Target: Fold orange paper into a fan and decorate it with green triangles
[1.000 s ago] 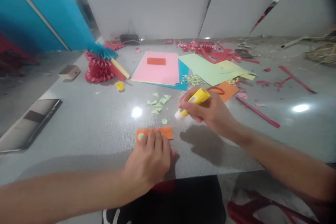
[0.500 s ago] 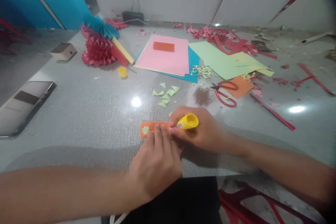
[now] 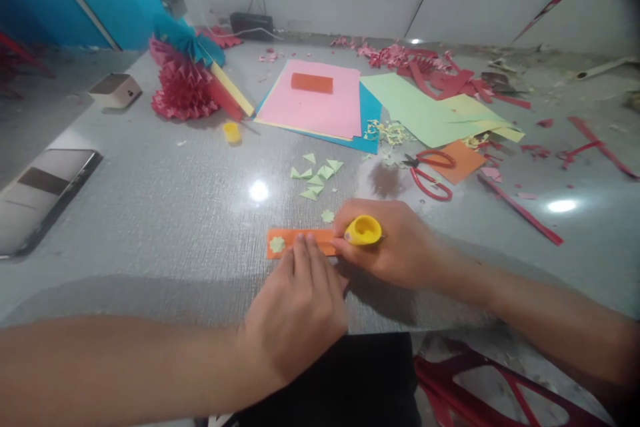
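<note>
An orange paper strip (image 3: 313, 237) lies flat on the table in front of me, with a pale green paper flower (image 3: 277, 245) on its left end. My left hand (image 3: 303, 300) rests over the strip, fingers stretched out and pressing it down. My right hand (image 3: 387, 240) is closed around a yellow glue tube (image 3: 364, 230). The tube's hollow end faces up toward me, and its tip is hidden by the fingers at the strip's right part. Just beyond the strip lies another green paper flower (image 3: 327, 216). Several folded green paper pieces (image 3: 317, 175) are scattered further back.
Red-handled scissors (image 3: 431, 175) lie by an orange sheet (image 3: 456, 161). Behind are stacked sheets topped by pink paper (image 3: 315, 113), green paper (image 3: 407, 110) and red scraps (image 3: 445, 83). At left are a phone (image 3: 45, 200), a small box (image 3: 115, 91), pleated paper (image 3: 185, 87) and a yellow cap (image 3: 231, 132).
My right hand and the glue tube have shifted slightly right along the strip, uncovering more orange paper and the second green flower. The left hand stays on the strip.
</note>
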Motion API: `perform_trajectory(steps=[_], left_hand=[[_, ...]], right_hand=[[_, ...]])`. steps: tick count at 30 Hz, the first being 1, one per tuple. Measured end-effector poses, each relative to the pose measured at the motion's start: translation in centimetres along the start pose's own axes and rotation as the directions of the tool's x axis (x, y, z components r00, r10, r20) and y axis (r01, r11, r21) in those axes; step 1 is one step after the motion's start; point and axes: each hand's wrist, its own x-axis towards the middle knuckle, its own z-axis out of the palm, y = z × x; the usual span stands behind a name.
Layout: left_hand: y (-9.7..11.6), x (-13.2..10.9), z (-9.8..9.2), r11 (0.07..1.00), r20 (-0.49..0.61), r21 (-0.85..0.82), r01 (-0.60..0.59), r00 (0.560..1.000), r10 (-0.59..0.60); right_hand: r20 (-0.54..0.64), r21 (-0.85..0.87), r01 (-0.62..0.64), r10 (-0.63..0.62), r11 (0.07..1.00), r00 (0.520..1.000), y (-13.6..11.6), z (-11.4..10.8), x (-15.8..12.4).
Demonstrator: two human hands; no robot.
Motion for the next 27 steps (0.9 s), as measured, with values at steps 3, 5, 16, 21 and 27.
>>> perform_trajectory(steps=[3,5,16,21,27], left_hand=[[0.0,0.1,0.1,1.000,-0.002,0.004,0.008,1.000,-0.008],[0.0,0.1,0.1,1.000,-0.006,0.006,0.011,1.000,-0.011],[-0.1,0.1,0.0,0.999,0.027,0.029,-0.020,0.999,0.019],[0.0,0.2,0.1,1.000,-0.014,0.026,0.006,1.000,-0.005],[0.0,0.1,0.1,1.000,-0.014,0.026,0.003,1.000,-0.003]], right_hand=[[-0.069,0.013,-0.028,0.028,1.000,0.997,-0.1,-0.9,-0.2],[-0.151,0.047,-0.045,0.051,0.998,0.987,-0.3,-1.2,-0.3],[-0.011,0.040,-0.042,0.043,0.998,0.999,-0.8,1.2,0.7],[-0.026,-0.082,-0.104,0.103,0.991,0.994,-0.7,-0.1,0.3],[-0.171,0.042,-0.077,0.083,0.996,0.982,-0.6,-0.2,0.2]])
